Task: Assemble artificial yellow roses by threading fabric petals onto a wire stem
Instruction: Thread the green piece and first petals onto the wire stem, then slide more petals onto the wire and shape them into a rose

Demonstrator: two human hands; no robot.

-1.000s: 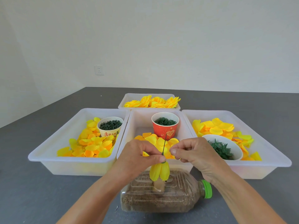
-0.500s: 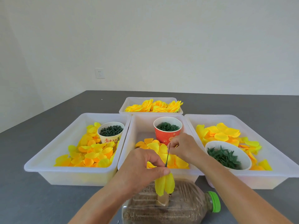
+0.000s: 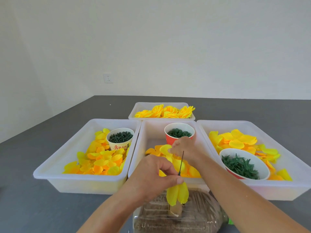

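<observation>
My left hand (image 3: 155,177) pinches a thin dark wire stem (image 3: 181,163) that points upward, with folded yellow petals (image 3: 177,193) hanging below the fingers. My right hand (image 3: 185,149) reaches into the middle white tray (image 3: 144,132) and pinches a loose yellow petal (image 3: 165,148) from the pile (image 3: 190,170) there. A red cup of green rings (image 3: 179,132) stands just behind that hand.
Left tray (image 3: 67,157) holds yellow-orange petals and a cream cup of green pieces (image 3: 120,137). Right tray (image 3: 286,148) holds petals and a bowl of green leaves (image 3: 240,165). Back tray (image 3: 139,108) holds finished roses. A clear bottle filled with brown grains (image 3: 176,219) lies in front.
My right hand left the wire and moved forward into the middle tray, where it took hold of a petal. My left hand kept holding the stem.
</observation>
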